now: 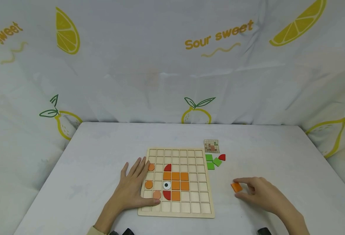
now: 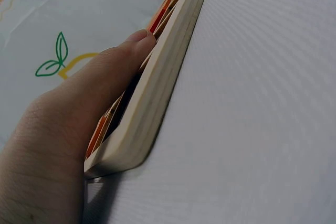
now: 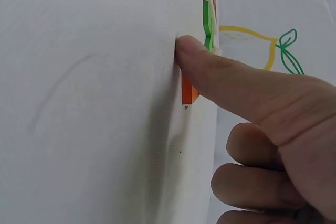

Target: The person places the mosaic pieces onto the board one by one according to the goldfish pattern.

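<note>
My right hand [image 1: 258,192] pinches an orange square tile [image 1: 236,187] between thumb and forefinger, low over the table right of the board. In the right wrist view the thumb covers part of that orange tile [image 3: 187,88]. My left hand [image 1: 134,187] rests on the left edge of a wooden grid board [image 1: 176,215], fingers straight and thumb [image 2: 121,61] along its near side. On the board lie several orange squares [image 1: 175,176], red quarter-circles [image 1: 167,167], a white eye disc [image 1: 166,185] and orange discs [image 1: 148,184].
Right of the board's far corner are several green square tiles [image 1: 210,165] and a red quarter-circle [image 1: 222,157]. Behind them lies a small pattern card [image 1: 211,146]. Black objects [image 1: 264,231] show at the near table edge. A white printed curtain [image 1: 148,81] hangs behind.
</note>
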Action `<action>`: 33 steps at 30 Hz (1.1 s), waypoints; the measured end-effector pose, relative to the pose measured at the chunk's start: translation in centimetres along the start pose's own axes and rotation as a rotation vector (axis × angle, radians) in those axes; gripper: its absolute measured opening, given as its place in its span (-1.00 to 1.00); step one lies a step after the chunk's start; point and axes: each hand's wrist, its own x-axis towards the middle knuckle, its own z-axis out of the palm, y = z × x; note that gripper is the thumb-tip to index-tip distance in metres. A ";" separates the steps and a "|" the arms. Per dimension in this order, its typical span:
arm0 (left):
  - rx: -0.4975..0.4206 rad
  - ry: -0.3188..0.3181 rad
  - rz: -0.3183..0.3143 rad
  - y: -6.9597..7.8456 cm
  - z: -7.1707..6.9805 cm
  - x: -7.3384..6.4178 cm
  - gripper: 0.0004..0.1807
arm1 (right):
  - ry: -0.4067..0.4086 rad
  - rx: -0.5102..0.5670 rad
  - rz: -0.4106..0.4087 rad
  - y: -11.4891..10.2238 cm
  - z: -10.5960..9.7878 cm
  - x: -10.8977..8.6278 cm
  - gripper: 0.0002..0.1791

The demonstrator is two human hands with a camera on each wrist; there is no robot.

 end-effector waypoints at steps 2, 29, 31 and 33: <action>0.003 -0.001 0.000 0.0 0.0 0.0 0.47 | 0.007 0.004 -0.001 0.1 0.0 0.0 -0.56; 0.007 0.001 0.009 -0.2 0.0 0.1 0.48 | 0.172 -0.061 -0.081 -2.5 0.7 0.0 -0.75; 0.006 0.001 0.009 -0.2 0.0 0.0 0.47 | 0.181 -0.060 -0.095 -2.8 0.7 0.0 -0.76; 0.004 0.002 0.009 -0.2 0.0 0.0 0.47 | 0.184 -0.058 -0.104 -3.2 0.6 0.1 -0.76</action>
